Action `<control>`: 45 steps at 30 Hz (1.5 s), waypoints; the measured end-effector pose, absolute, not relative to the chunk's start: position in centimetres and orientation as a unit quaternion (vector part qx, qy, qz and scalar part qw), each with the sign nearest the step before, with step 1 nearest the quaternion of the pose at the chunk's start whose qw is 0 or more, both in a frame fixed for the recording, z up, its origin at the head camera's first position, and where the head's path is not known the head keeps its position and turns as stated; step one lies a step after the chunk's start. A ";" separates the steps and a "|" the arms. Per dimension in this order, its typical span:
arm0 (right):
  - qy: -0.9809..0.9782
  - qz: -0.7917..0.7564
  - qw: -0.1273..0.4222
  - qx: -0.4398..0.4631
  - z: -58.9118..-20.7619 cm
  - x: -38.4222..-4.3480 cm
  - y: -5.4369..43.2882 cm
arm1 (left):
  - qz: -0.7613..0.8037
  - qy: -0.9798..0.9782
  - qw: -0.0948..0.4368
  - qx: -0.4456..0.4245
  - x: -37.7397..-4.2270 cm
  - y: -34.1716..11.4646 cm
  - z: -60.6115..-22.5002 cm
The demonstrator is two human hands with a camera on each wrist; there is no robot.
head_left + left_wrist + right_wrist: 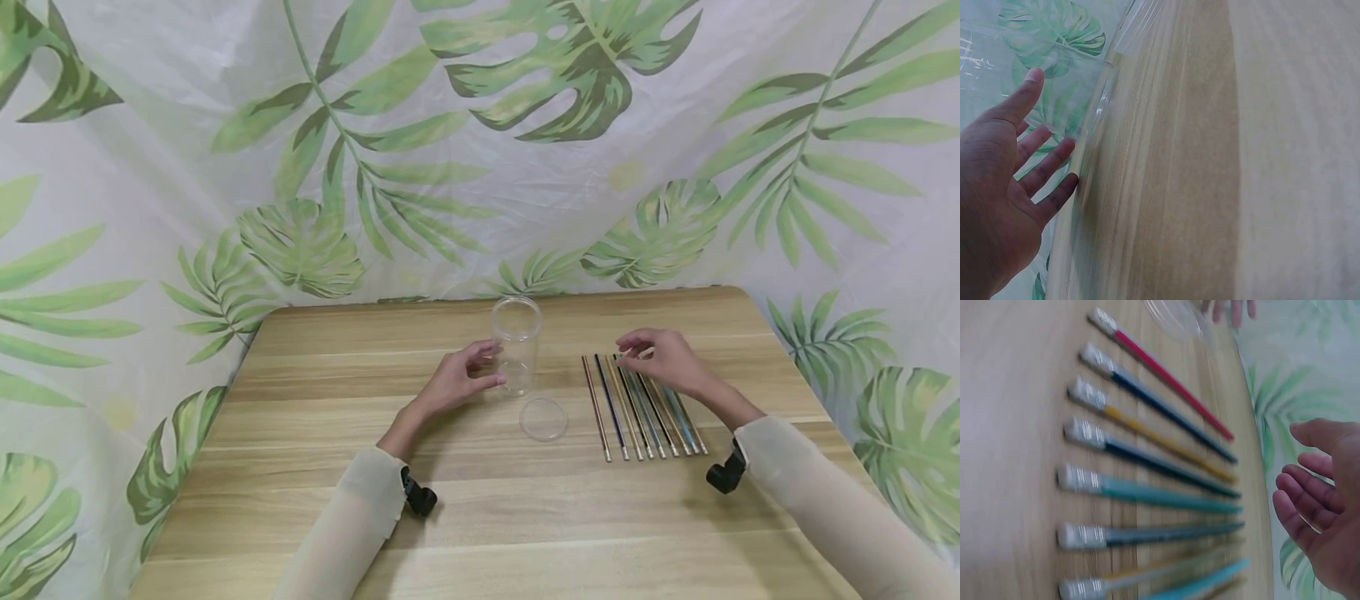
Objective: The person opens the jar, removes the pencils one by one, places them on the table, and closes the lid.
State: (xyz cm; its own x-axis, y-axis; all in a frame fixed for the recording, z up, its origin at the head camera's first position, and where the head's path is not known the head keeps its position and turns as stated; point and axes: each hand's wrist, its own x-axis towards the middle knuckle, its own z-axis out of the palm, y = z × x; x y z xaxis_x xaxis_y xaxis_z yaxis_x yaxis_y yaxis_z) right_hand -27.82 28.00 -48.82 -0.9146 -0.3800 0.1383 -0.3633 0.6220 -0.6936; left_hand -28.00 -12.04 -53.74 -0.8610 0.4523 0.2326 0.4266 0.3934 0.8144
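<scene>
A clear plastic cup stands upright near the back of the table. My left hand is beside it on the left, thumb and fingers spread and slightly bent; in the left wrist view the fingers reach toward the cup, and whether they touch is unclear. In front of the cup lies a round clear lid. To the right, several pencils lie side by side, the red pencil outermost on the left. Over their far ends hovers my right hand, fingers loosely bent, nothing held.
The wood-grain table has rounded far corners. Behind it hangs a leaf-patterned sheet, close to the table's back edge. The pencils' pale, metal-banded ends point toward me.
</scene>
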 end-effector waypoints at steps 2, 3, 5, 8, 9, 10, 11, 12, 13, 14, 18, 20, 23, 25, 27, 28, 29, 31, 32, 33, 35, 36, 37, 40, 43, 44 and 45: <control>0.893 -0.385 0.019 -0.233 -48.6 -27.5 27.0 | 0.483 0.835 0.009 0.264 -28.1 -12.0 -53.8; 0.889 -0.387 0.024 -0.244 -48.6 -27.3 26.5 | 0.484 0.835 0.008 0.264 -28.0 -12.0 -53.7; 0.885 -0.384 0.030 -0.261 -48.7 -27.1 25.8 | 0.483 0.835 0.007 0.265 -28.1 -12.1 -53.7; 0.883 -0.372 0.036 -0.284 -49.0 -26.8 24.9 | 0.482 0.835 0.009 0.265 -28.1 -12.1 -53.6; 0.884 -0.364 0.037 -0.292 -49.1 -26.7 24.6 | 0.482 0.835 0.011 0.264 -28.1 -12.2 -53.6; 0.884 -0.356 0.038 -0.301 -49.3 -26.6 24.4 | 0.482 0.835 0.011 0.264 -28.1 -12.2 -53.6; 0.884 -0.348 0.039 -0.310 -49.4 -26.5 24.1 | 0.483 0.835 0.013 0.264 -28.1 -12.2 -53.6; 0.885 -0.338 0.041 -0.318 -49.4 -26.3 23.8 | 0.483 0.835 0.013 0.264 -28.1 -12.2 -53.6; 0.886 -0.327 0.043 -0.326 -49.5 -26.2 23.6 | 0.484 0.834 0.014 0.264 -28.1 -12.2 -53.6; 0.886 -0.318 0.046 -0.334 -49.5 -26.1 23.3 | 0.485 0.834 0.014 0.263 -28.1 -12.2 -53.6; 0.891 -0.287 0.063 -0.345 -49.7 -25.6 22.1 | 0.488 0.833 0.012 0.260 -28.1 -12.2 -53.4; 0.892 -0.280 0.069 -0.349 -49.8 -25.4 21.6 | 0.489 0.832 0.010 0.261 -28.1 -12.2 -53.4; 0.886 -0.282 0.071 -0.361 -50.2 -25.2 20.9 | 0.487 0.833 0.009 0.262 -28.1 -12.2 -53.3; 0.884 -0.279 0.069 -0.369 -50.6 -25.1 20.5 | 0.485 0.834 0.008 0.263 -28.1 -12.2 -53.3; 0.881 -0.279 0.065 -0.377 -51.1 -25.1 20.1 | 0.482 0.836 0.010 0.262 -28.1 -12.2 -53.3; 0.880 -0.277 0.062 -0.380 -51.2 -25.1 20.0 | 0.480 0.837 0.012 0.261 -28.1 -12.2 -53.3; 0.880 -0.274 0.058 -0.383 -51.4 -25.0 19.8 | 0.479 0.838 0.013 0.260 -28.1 -12.2 -53.3; 0.880 -0.268 0.052 -0.388 -51.7 -24.9 19.5 | 0.477 0.839 0.014 0.260 -28.1 -12.2 -53.3; 0.880 -0.267 0.051 -0.388 -51.7 -24.9 19.4 | 0.476 0.840 0.014 0.261 -28.1 -12.2 -53.4; 0.881 -0.266 0.050 -0.389 -51.8 -24.8 19.2 | 0.476 0.839 0.013 0.262 -28.1 -12.2 -53.4; 0.882 -0.261 0.049 -0.390 -51.9 -24.7 19.0 | 0.476 0.839 0.012 0.265 -28.1 -12.2 -53.4; 0.882 -0.260 0.049 -0.390 -51.9 -24.6 18.9 | 0.476 0.838 0.013 0.265 -28.1 -12.2 -53.4; 0.882 -0.259 0.050 -0.391 -51.8 -24.6 18.8 | 0.476 0.838 0.013 0.266 -28.1 -12.2 -53.4; 0.882 -0.250 0.049 -0.396 -51.9 -24.5 18.5 | 0.480 0.835 0.015 0.267 -28.1 -12.2 -53.4; 0.883 -0.242 0.045 -0.399 -52.1 -24.5 18.3 | 0.482 0.835 0.016 0.266 -28.2 -12.2 -53.4; 0.884 -0.238 0.042 -0.399 -52.2 -24.5 18.3 | 0.482 0.835 0.015 0.266 -28.2 -12.2 -53.4; 0.885 -0.238 0.042 -0.399 -52.2 -24.5 18.2 | 0.481 0.834 0.014 0.268 -28.2 -12.2 -53.4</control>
State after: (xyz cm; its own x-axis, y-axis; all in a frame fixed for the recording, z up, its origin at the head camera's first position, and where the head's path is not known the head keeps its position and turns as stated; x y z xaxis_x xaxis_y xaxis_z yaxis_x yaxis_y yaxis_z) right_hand -24.47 18.19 -52.20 -0.6786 -0.7253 0.1160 -0.6857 0.5689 -0.4540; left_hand -28.15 -12.16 -53.37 -0.8563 0.4598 0.2351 0.4337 0.3931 0.8108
